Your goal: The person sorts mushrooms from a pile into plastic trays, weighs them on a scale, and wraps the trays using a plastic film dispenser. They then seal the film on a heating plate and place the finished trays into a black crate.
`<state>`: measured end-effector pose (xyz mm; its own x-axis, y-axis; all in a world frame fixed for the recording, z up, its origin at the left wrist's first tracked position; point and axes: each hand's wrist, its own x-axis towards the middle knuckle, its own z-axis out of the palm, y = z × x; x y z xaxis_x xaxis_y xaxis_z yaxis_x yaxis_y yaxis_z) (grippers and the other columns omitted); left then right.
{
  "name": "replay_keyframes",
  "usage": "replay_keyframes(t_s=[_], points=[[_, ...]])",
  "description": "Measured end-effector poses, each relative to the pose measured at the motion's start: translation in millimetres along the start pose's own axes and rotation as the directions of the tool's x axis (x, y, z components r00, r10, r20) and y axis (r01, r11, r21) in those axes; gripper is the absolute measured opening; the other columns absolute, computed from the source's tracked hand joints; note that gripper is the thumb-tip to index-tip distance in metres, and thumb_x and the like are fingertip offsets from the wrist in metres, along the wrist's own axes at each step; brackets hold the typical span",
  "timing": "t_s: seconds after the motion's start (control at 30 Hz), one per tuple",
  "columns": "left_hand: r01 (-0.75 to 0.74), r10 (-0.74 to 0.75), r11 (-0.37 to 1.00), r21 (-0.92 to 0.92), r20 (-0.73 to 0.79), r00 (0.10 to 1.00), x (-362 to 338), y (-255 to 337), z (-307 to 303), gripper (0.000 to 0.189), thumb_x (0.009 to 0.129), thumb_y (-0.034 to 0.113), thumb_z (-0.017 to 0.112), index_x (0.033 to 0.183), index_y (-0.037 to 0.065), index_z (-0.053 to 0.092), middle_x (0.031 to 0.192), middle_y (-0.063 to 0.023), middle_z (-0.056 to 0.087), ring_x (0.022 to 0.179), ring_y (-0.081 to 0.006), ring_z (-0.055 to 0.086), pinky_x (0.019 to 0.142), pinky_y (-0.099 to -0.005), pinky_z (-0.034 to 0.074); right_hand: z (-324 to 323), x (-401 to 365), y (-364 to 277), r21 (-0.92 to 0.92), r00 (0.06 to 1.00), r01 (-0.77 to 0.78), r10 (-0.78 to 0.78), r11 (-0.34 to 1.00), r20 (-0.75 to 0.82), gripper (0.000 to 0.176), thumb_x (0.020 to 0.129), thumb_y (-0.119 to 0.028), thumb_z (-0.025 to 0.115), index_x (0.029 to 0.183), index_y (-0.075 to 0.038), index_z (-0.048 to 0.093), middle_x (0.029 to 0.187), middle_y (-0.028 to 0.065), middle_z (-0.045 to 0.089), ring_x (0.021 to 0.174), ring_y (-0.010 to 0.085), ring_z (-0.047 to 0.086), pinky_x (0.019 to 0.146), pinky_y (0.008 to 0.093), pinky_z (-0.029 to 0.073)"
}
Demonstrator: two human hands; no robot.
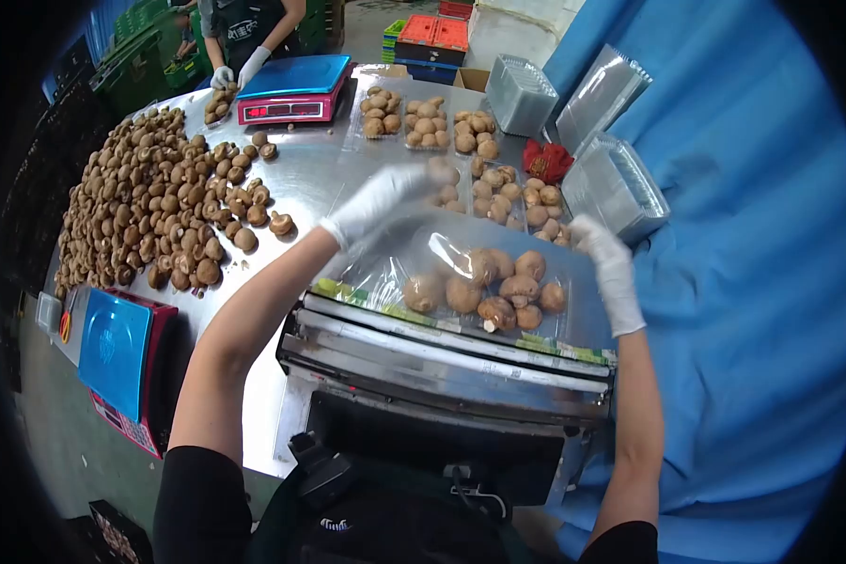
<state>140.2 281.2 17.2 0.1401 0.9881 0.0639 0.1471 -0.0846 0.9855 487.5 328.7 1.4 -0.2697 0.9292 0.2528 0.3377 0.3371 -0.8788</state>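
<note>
Tray of mushrooms [484, 291] sits on the wrapping machine [442, 371] under a sheet of cling film [414, 249]. The gloved left hand [381, 202], blurred, is closed on the film's lifted far-left corner; the gloved right hand [611, 273] lies along the film's right edge, grip can't be told. Behind on the steel table [310, 179]: filled mushroom trays [425, 120], empty tray stacks [620, 188], a loose mushroom pile [150, 207], two scales [291, 89], and a co-worker's gloved hands [237, 70].
</note>
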Motion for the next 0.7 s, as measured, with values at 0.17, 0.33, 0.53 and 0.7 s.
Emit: replay_keyframes(t_s=[0.17, 0.33, 0.53, 0.7], points=[[-0.001, -0.076, 0.959, 0.283, 0.26, 0.962, -9, -42, 4, 0.041, 0.097, 0.033, 0.044, 0.12, 0.002, 0.056, 0.115, -0.0096, 0.061, 0.107, -0.0169, 0.056, 0.096, -0.0294, 0.041, 11, -25, 10, -0.252, 0.963, 0.224, -0.174, 0.941, 0.206, 0.024, 0.094, -0.015, 0.046, 0.101, 0.001, 0.063, 0.098, 0.0103, 0.064, 0.097, 0.0203, 0.06, 0.087, 0.0305, 0.044], [0.206, -0.254, 0.955, 0.214, 0.227, 0.94, -4, -20, 5, 0.042, 0.095, 0.034, 0.049, 0.122, 0.001, 0.054, 0.113, -0.0099, 0.061, 0.104, -0.0175, 0.056, 0.095, -0.0286, 0.041, -5, -25, -7, -0.37, 0.96, 0.126, -0.018, 0.92, 0.281, 0.023, 0.094, -0.017, 0.047, 0.099, 0.0, 0.062, 0.093, 0.0085, 0.064, 0.088, 0.0198, 0.061, 0.081, 0.0307, 0.046], [0.439, -0.425, 0.899, -0.013, 0.223, 0.877, -23, -19, -7, 0.043, 0.089, 0.038, 0.058, 0.108, 0.0, 0.061, 0.099, -0.0087, 0.065, 0.09, -0.0143, 0.06, 0.082, -0.0257, 0.047, -19, -18, 9, 0.266, 0.647, -0.745, 0.567, 0.612, 0.509, 0.027, 0.093, -0.03, 0.051, 0.099, -0.006, 0.063, 0.089, 0.0036, 0.064, 0.08, 0.0138, 0.059, 0.076, 0.0275, 0.046], [0.545, -0.515, 0.822, -0.165, 0.195, 0.835, -40, -26, -10, 0.031, 0.087, 0.032, 0.063, 0.096, 0.002, 0.064, 0.08, -0.0064, 0.066, 0.064, -0.0109, 0.064, 0.054, -0.0218, 0.052, -24, -34, -5, -0.306, 0.74, -0.487, 0.572, 0.818, 0.353, 0.051, 0.093, -0.05, 0.046, 0.092, -0.002, 0.065, 0.083, 0.0035, 0.063, 0.074, 0.0114, 0.054, 0.072, 0.0266, 0.044]])
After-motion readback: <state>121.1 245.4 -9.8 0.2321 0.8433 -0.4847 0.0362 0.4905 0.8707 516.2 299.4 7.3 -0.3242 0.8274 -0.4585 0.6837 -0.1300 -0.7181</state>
